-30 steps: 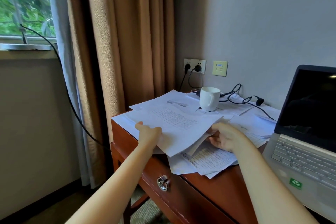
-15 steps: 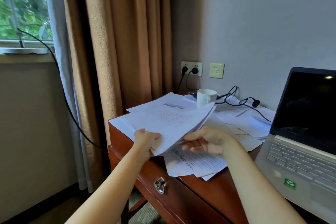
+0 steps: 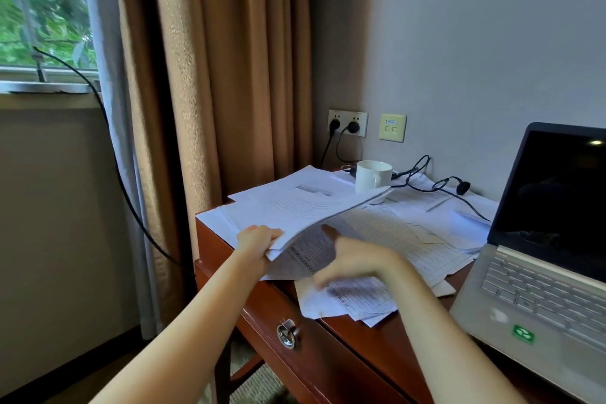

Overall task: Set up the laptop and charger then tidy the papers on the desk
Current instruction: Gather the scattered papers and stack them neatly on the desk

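Papers (image 3: 410,239): white printed sheets strewn in overlapping layers over the left end of a wooden desk (image 3: 354,348), some overhanging its front edge.
Sheaf (image 3: 305,210): several of those sheets raised off the pile at the near corner, bowed, with the far edge dipping toward the mug.
Left hand (image 3: 259,239): clamped on the sheaf's near corner, thumb on top, fingers underneath.
Right hand (image 3: 354,256): just right of that grip, beneath the raised sheaf and over the loose sheets; thumb out, fingers blurred, nothing seen in its hold.
Print: ruled tables and lines of text on the sheets, too small and soft to read.
Mug (image 3: 373,175): white, beyond the grip, its base hidden by the sheaf's far edge.
Cable (image 3: 436,185): black, looped on the papers right of the mug.
Socket (image 3: 347,123): on the wall beyond the grip, two black plugs in it.
Laptop (image 3: 541,289): silver, open, screen dark, well right of the grip.
Sticker (image 3: 523,334): green with a white mark, on the laptop's palm rest; mark unreadable.
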`<action>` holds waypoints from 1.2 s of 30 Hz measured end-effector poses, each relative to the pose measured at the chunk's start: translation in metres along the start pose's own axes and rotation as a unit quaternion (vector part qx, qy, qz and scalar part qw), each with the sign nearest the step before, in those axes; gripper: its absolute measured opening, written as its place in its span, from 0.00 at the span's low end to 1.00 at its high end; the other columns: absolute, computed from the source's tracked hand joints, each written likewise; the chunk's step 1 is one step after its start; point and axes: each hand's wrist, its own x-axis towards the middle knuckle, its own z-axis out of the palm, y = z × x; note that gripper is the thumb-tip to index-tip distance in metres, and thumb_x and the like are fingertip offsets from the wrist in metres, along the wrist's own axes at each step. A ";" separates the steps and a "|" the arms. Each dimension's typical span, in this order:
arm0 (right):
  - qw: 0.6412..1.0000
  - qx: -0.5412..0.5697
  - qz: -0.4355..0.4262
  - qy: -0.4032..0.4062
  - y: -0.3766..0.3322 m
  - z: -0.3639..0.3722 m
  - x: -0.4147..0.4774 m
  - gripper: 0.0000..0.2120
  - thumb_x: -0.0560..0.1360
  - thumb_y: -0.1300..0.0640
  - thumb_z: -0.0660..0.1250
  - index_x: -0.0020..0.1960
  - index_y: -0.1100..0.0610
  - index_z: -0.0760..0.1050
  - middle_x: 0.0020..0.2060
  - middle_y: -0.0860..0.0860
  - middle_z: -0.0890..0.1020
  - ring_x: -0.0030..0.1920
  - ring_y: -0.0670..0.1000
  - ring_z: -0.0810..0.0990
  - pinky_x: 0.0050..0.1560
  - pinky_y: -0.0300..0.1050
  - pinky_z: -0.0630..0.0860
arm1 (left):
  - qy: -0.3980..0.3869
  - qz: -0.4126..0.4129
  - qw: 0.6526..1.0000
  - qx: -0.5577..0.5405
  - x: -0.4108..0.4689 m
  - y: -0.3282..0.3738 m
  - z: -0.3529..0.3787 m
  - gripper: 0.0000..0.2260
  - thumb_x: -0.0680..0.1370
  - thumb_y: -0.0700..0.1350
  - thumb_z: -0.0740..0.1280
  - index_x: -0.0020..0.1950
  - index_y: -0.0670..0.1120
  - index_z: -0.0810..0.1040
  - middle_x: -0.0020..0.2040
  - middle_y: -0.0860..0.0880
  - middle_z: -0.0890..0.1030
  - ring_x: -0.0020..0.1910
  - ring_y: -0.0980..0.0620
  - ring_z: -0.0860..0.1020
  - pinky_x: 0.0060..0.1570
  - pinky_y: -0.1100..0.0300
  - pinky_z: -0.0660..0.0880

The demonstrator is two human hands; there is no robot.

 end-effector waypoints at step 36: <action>0.922 0.051 0.021 0.384 0.003 -0.022 -0.025 0.13 0.74 0.69 0.56 0.32 0.58 0.61 0.38 0.57 0.70 0.34 0.54 0.66 0.29 0.41 0.60 | 0.011 0.010 0.989 0.148 0.009 -0.001 -0.049 0.29 0.75 0.35 0.63 0.75 0.40 0.57 0.53 0.43 0.76 0.39 0.51 0.75 0.28 0.63 0.71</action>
